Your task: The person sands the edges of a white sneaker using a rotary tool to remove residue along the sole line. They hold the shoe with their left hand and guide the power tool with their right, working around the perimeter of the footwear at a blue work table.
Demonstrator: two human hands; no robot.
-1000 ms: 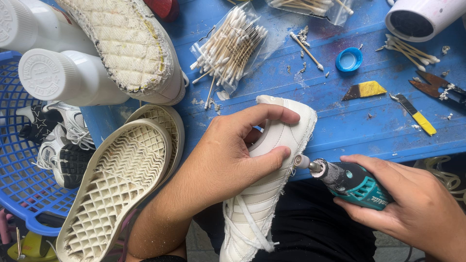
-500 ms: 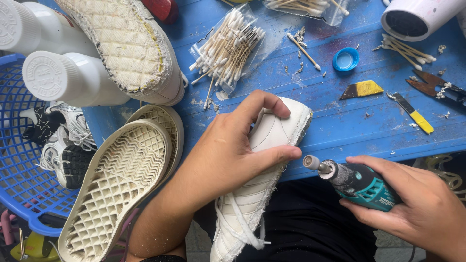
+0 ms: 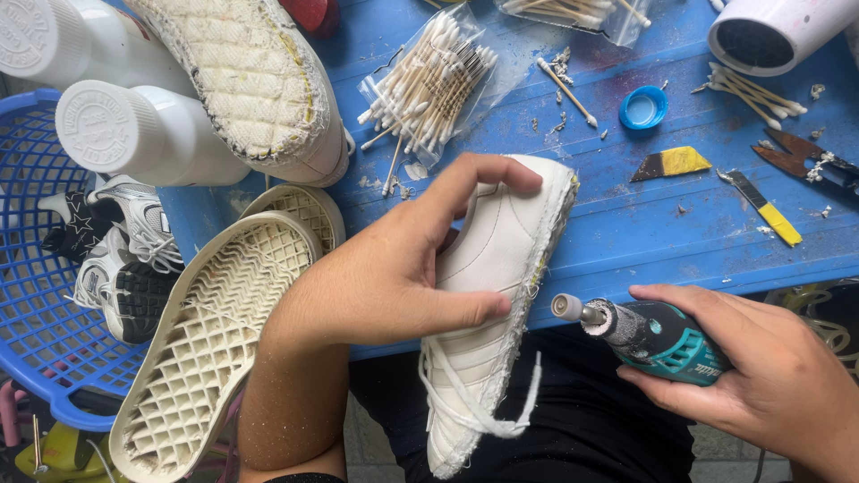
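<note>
Head view: left grip [image 3: 394, 268] around shoe [image 3: 501, 259]

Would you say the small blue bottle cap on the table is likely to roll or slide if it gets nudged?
The blue cap lies flat, open side up, so it would probably slide, not roll. It looks like thin plastic, likely very light. The scattered debris on the blue table might snag it slightly.

The white shoe upper [image 3: 501, 259] looks like smooth, matt leather with a frayed, rough edge. The rotary tool [image 3: 658, 340] has a glossy teal plastic body and dusty metal nose. The blue table [image 3: 626, 233] is scuffed painted wood. The detached sole [image 3: 210, 349] is matt rubber.
</note>
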